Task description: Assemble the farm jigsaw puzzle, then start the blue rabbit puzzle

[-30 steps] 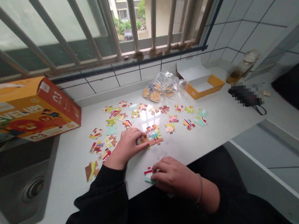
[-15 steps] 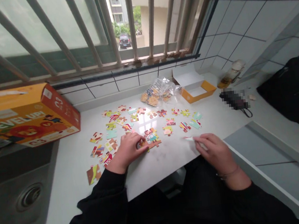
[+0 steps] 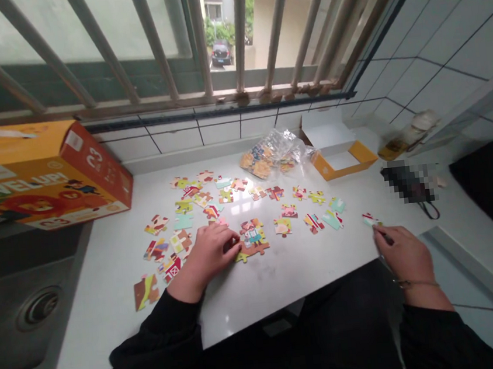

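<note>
Loose black sleeves (image 3: 156,329); a thin bracelet (image 3: 415,282) circles the right wrist (image 3: 415,272).

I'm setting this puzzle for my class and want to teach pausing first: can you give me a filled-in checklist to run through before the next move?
1. Joined pieces lie flat on the counter: ok.
2. Left hand is at their left edge: ok.
3. Right hand has its fingertips at the far-right piece: ok. Whether it grips firmly: cannot tell.
4. Far-right piece is joined to the others: not ok, it is well apart from them.
5. Loose pieces are all in full view: not ok, the left hand hides part of a pink one.
6. Bag is sealed: cannot tell.
</note>
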The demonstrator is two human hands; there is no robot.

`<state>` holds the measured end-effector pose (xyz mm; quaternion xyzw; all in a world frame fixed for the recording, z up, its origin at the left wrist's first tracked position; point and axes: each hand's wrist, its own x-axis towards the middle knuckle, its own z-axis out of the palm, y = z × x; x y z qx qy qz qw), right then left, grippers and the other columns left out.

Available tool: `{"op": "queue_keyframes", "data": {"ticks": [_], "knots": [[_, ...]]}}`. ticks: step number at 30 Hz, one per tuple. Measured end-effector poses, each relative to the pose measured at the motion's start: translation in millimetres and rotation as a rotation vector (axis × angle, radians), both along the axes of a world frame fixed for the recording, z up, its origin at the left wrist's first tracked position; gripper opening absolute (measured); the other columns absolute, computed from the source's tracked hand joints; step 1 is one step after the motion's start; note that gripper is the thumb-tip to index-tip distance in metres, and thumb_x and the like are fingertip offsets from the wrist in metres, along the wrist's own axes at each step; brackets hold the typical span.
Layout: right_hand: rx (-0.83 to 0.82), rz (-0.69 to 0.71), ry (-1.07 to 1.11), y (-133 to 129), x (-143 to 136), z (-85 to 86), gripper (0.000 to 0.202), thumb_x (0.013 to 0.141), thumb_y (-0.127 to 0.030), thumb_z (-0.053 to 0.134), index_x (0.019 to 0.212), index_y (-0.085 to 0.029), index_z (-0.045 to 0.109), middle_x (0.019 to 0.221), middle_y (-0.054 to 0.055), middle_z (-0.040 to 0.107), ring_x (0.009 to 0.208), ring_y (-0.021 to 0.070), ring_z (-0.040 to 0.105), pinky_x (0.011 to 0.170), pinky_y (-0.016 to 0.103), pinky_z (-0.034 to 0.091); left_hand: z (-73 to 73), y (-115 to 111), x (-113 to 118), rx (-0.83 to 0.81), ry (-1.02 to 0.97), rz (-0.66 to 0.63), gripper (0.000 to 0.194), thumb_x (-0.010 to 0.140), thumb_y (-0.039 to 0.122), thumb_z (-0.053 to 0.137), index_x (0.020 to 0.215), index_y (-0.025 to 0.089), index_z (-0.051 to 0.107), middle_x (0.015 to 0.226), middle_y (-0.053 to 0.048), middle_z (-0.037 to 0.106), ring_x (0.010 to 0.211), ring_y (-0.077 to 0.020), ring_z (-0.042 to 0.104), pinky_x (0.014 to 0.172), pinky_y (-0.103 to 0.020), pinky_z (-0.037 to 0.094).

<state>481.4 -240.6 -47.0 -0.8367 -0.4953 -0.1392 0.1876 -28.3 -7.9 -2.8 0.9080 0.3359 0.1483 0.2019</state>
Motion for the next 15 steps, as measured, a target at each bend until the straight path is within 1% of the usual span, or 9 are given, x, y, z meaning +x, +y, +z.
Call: {"op": "queue_keyframes", "data": {"ticks": [3, 5, 7, 10, 12, 13, 15], "knots": [[-0.038, 0.026, -0.046, 15, -1, 6.8, 0.044, 0.101, -0.046, 0.053, 0.106, -0.019, 0.087, 0.104, 0.015, 0.082, 0.091, 0.0303, 0.073, 0.071, 0.040, 0.052, 2.3, -1, -1, -0.012, 0.018, -0.004, 0.015, 0.107, 0.037, 0.071, 0.102, 0.025, 0.077, 0.103, -0.006, 0.079, 0.104, -0.0282, 0.068, 0.094, -0.044, 0.040], [-0.009, 0.056, -0.073, 27, -7, 16.1, 0.043, 0.102, -0.044, 0.055, 0.108, -0.017, 0.087, 0.099, 0.015, 0.080, 0.088, 0.0297, 0.072, 0.072, 0.039, 0.051, 4.6, -2, -1, -0.045, 0.022, -0.023, 0.017, 0.106, 0.040, 0.074, 0.103, 0.024, 0.077, 0.105, -0.006, 0.079, 0.103, -0.0272, 0.069, 0.095, -0.043, 0.040], [0.030, 0.119, -0.075, 42, -17, 28.3, 0.040, 0.105, -0.041, 0.057, 0.112, -0.015, 0.086, 0.096, 0.014, 0.079, 0.087, 0.0283, 0.071, 0.075, 0.038, 0.051, 6.3, -2, -1, -0.085, 0.023, -0.045, 0.021, 0.104, 0.045, 0.080, 0.104, 0.024, 0.076, 0.105, -0.005, 0.080, 0.103, -0.0264, 0.070, 0.096, -0.043, 0.039], [0.030, 0.252, -0.055, 68, -37, 47.1, 0.035, 0.109, -0.039, 0.058, 0.111, -0.016, 0.084, 0.095, 0.012, 0.079, 0.087, 0.0270, 0.070, 0.084, 0.039, 0.054, 6.6, -1, -1, -0.117, 0.023, -0.061, 0.028, 0.100, 0.050, 0.086, 0.106, 0.025, 0.076, 0.106, -0.004, 0.081, 0.104, -0.0265, 0.071, 0.097, -0.042, 0.039], [-0.023, 0.374, -0.024, 83, -50, 56.4, 0.033, 0.111, -0.038, 0.058, 0.112, -0.017, 0.083, 0.101, 0.013, 0.080, 0.094, 0.0287, 0.072, 0.091, 0.043, 0.055, 5.8, 0, -1, -0.126, 0.030, -0.066, 0.030, 0.100, 0.053, 0.086, 0.108, 0.025, 0.076, 0.106, -0.004, 0.081, 0.103, -0.0264, 0.071, 0.097, -0.041, 0.039], [-0.075, 0.421, -0.004, 90, -57, 59.4, 0.032, 0.112, -0.038, 0.058, 0.113, -0.018, 0.082, 0.105, 0.014, 0.080, 0.098, 0.0297, 0.072, 0.094, 0.044, 0.055, 5.3, 0, -1, -0.126, 0.032, -0.067, 0.032, 0.100, 0.054, 0.086, 0.108, 0.025, 0.076, 0.106, -0.004, 0.080, 0.102, -0.0263, 0.071, 0.097, -0.041, 0.038], [-0.189, 0.483, 0.022, 99, -70, 61.7, 0.030, 0.112, -0.041, 0.060, 0.118, -0.019, 0.081, 0.111, 0.014, 0.079, 0.103, 0.0319, 0.072, 0.097, 0.047, 0.056, 4.8, 0, 0, -0.120, 0.033, -0.066, 0.038, 0.098, 0.060, 0.087, 0.109, 0.025, 0.076, 0.107, -0.004, 0.080, 0.102, -0.0265, 0.071, 0.097, -0.041, 0.038]]}}
